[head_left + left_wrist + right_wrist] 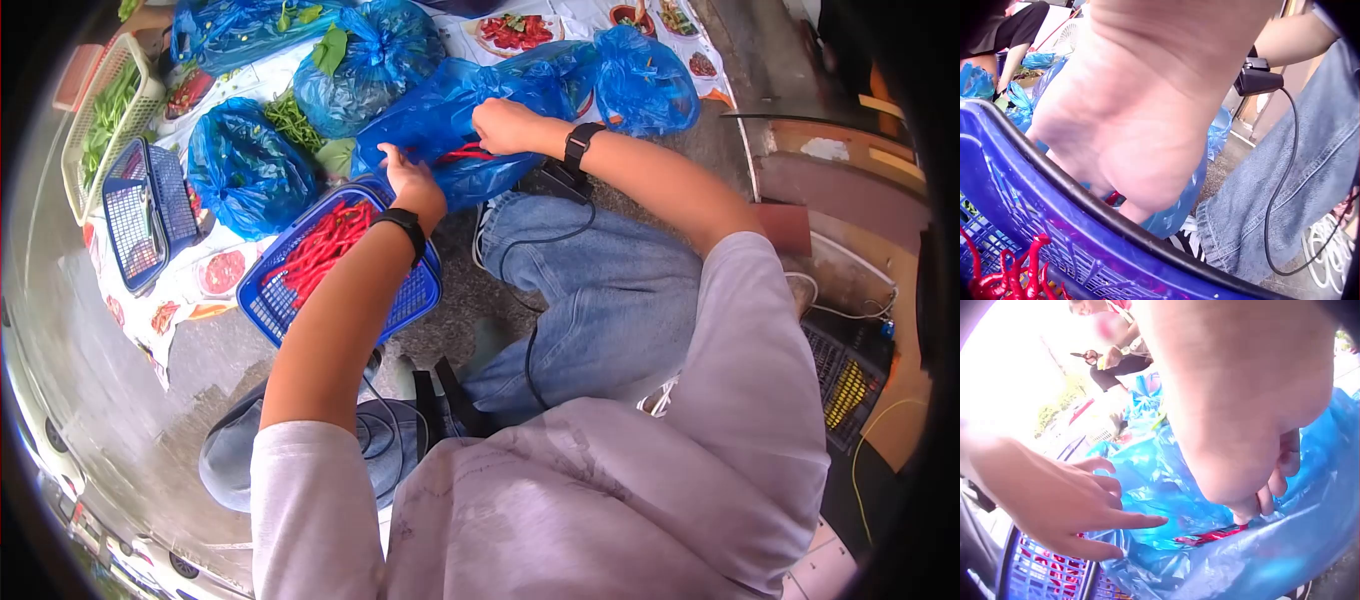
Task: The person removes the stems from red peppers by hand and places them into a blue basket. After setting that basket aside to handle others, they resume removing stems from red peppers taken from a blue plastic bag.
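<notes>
My left hand [412,188] is over the rim of the blue basket [405,308], fingers spread toward the blue plastic bag [415,112]. In the right wrist view its index finger points along the bag's film, and nothing is in its grasp. Over the bag's mouth, my right hand [508,126] has curled fingers, with its fingertips at one end of red chillies [1213,536]; the grip is partly hidden by the palm. More red chillies [325,240] lie in the basket, also seen in the left wrist view [1032,275].
Other blue bags [245,165] and a pale basket of green peppers [112,120] lie on the sheet, beside a small blue basket [150,215] with scissors. A cable crosses my jeans [600,270]. Another person [1125,362] sits beyond, holding scissors [1090,357].
</notes>
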A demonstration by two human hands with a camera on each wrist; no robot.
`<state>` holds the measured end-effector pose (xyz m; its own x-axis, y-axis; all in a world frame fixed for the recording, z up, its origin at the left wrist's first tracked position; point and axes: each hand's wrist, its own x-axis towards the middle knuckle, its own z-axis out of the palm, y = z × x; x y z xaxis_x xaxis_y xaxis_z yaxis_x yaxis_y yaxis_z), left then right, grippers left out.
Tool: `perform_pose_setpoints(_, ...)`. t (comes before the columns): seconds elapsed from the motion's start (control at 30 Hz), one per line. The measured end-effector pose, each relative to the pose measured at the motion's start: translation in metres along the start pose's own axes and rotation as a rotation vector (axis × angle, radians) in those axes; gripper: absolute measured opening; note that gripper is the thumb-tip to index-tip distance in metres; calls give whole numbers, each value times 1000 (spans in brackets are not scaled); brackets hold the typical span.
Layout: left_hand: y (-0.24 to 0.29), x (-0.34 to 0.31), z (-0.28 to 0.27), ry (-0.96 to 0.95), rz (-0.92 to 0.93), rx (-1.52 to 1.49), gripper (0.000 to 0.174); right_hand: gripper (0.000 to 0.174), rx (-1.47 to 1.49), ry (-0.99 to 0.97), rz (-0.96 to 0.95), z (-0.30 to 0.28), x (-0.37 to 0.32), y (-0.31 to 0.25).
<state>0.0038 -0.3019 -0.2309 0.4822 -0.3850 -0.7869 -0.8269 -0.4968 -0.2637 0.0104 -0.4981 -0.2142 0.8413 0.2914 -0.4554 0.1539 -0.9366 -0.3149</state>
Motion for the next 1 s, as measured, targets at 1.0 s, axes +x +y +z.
perform_pose_setpoints(1.0, -157, -255, -14, 1217, 701, -2685, 32, 21, 600, 245, -111, -151, -162, -235)
